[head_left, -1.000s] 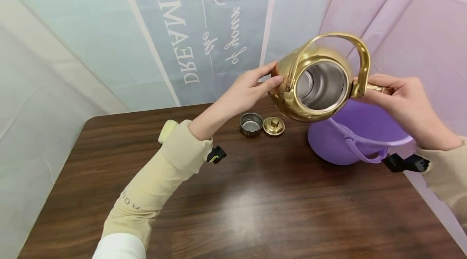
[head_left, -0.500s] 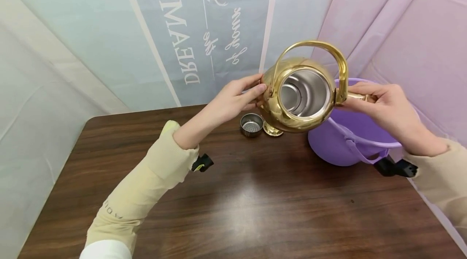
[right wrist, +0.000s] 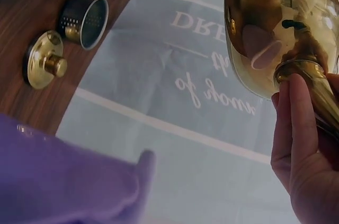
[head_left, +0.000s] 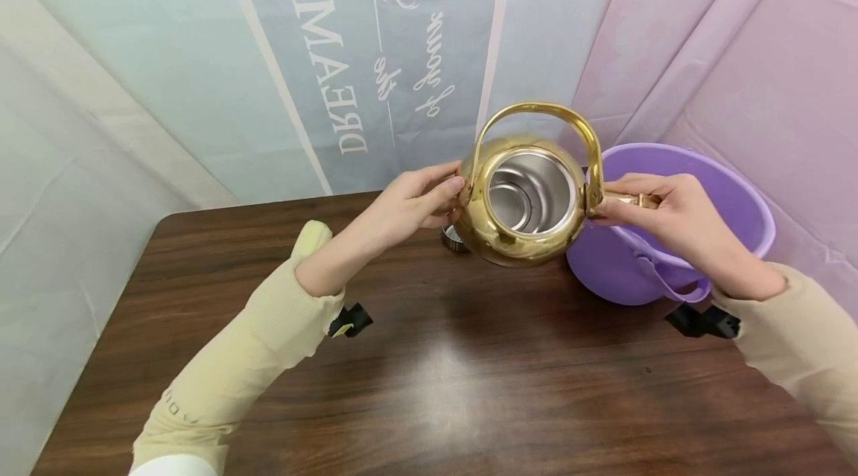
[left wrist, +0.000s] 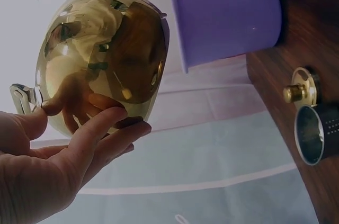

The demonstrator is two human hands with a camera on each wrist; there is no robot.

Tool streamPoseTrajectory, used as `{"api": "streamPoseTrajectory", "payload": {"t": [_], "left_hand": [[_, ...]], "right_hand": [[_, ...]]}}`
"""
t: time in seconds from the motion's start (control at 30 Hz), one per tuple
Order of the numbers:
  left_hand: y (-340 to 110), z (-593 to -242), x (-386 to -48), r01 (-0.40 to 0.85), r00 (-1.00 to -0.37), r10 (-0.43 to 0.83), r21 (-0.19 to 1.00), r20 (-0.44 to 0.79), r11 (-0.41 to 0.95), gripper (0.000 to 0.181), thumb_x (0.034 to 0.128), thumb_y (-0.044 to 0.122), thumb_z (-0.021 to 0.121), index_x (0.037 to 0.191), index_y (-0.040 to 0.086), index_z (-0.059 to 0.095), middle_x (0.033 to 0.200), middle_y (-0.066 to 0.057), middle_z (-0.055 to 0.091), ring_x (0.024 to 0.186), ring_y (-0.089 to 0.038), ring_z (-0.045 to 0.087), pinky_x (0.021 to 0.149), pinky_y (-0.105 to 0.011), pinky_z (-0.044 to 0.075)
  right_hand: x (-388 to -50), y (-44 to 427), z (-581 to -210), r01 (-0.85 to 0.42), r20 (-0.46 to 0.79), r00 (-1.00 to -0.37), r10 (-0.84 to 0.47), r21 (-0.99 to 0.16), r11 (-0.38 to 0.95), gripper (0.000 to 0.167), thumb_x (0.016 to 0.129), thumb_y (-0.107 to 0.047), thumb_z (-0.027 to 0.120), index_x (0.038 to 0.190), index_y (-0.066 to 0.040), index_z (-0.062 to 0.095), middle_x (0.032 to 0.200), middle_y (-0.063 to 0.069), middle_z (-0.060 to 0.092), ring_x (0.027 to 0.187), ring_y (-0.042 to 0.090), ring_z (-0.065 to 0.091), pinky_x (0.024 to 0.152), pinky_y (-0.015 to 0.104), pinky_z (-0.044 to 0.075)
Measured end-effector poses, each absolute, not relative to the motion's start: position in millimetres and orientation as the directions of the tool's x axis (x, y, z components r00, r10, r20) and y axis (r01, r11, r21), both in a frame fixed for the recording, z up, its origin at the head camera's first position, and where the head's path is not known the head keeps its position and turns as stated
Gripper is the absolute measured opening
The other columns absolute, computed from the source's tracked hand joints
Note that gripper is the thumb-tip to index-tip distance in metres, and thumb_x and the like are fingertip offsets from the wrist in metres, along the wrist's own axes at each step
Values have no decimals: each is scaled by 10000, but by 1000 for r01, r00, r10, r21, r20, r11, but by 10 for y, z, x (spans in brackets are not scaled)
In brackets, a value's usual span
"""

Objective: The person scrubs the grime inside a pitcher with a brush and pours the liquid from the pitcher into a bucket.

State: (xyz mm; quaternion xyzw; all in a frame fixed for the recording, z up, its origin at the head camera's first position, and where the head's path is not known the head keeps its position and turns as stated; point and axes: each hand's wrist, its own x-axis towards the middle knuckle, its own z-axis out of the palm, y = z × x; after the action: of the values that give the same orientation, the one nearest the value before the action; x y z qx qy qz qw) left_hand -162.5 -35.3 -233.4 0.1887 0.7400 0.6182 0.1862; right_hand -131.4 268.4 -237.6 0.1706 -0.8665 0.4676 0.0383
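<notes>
A gold kettle (head_left: 516,246) is held above the table, tilted so its uncovered mouth and steel inside face the head camera. Its arched handle (head_left: 536,106) stands up over the opening. My left hand (head_left: 414,202) supports the kettle's left side, thumb near the handle's base and fingers curved under the body in the left wrist view. My right hand (head_left: 677,211) grips the spout (right wrist: 313,89) on the opposite side. Behind the kettle sit a perforated metal strainer (head_left: 453,239) and the gold lid (left wrist: 303,90); the lid is hidden in the head view.
A purple bucket (head_left: 606,275) stands on the brown wooden table (head_left: 415,386) at the right, partly behind my right hand. A pale yellow object (head_left: 311,239) lies beyond my left sleeve, partly hidden. Printed fabric (head_left: 429,29) hangs behind the table.
Both hands have carried the kettle left and lower, away from over the bucket. It now covers the lid and part of the strainer in the head view.
</notes>
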Motion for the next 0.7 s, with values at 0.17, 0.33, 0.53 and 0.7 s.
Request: {"api": "streamPoseTrajectory", "payload": {"t": [0.17, 0.33, 0.53, 0.7], "left_hand": [[-435, -2398, -1563, 34, -857, 512, 985, -57, 167, 442, 978, 164, 404, 1383, 2, 336, 1244, -196, 522, 1077, -283, 563, 824, -314, 490], [-541, -2452, -1501, 20, -857, 509, 984, -74, 178, 430, 980, 157, 393, 1376, -6, 347, 1230, -216, 523, 1062, -298, 568, 825, -371, 489], [-644, -2503, -1440, 7, -858, 505, 982, -91, 189, 432, 983, 160, 385, 1379, -8, 340, 1239, -232, 515, 1086, -324, 553, 833, -412, 479], [-712, -2532, -1389, -1, -861, 498, 980, -102, 198, 449, 987, 166, 374, 1383, -34, 312, 1255, -249, 497, 1092, -338, 545, 816, -400, 488]], "right_hand": [[-1314, 2605, -2430, -290, 177, -948, -265, -825, 486, 212, 832, -45, 640, 1038, -10, 678, 890, -70, 693, 761, 105, 674, 688, 165, 495], [-1304, 2512, -2462, -260, 141, -953, -269, -836, 484, 244, 829, -83, 654, 1052, 16, 662, 896, -72, 694, 762, 123, 677, 685, 178, 499], [-1316, 2413, -2529, -264, 129, -940, -317, -862, 433, 257, 837, -93, 647, 1035, 72, 647, 893, -35, 698, 765, 176, 680, 712, 252, 516], [-1335, 2356, -2590, -282, 132, -923, -361, -870, 404, 245, 845, -78, 633, 1019, 94, 641, 893, -35, 693, 756, 167, 680, 700, 262, 520]]}}
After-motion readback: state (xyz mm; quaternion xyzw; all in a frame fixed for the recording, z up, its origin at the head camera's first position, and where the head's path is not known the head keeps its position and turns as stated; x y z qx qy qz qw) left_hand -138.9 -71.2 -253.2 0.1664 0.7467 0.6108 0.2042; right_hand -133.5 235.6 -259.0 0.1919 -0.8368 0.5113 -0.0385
